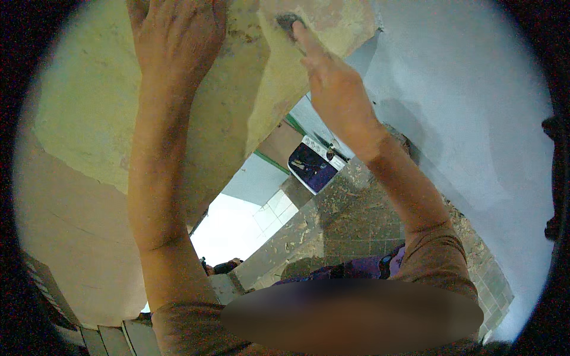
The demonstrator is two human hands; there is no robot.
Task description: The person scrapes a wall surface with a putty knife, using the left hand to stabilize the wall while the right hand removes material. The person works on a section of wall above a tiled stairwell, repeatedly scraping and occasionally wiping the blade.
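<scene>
Before me is a yellow-painted masonry surface point(231, 102) with worn, patchy areas. My left hand point(180, 33) is raised against or close to it; its fingertips are cut off by the top of the view, so I cannot see whether it holds anything. To the right, my right hand point(336, 84) grips a small dark hand tool point(289, 20), apparently a scraper, with the forefinger stretched along it. The tool is blurred and meets the yellow surface near a rubbed, pinkish patch point(329, 13). Most of its handle is hidden in the hand.
A pale blue-white wall point(481, 133) rises on the right. Below stands a white washing machine point(316, 167) with a dark top bearing small tools. Paint flakes litter the tiled floor point(356, 222). A bright opening point(236, 227) lies left of it. Steps or slats point(109, 340) show at lower left.
</scene>
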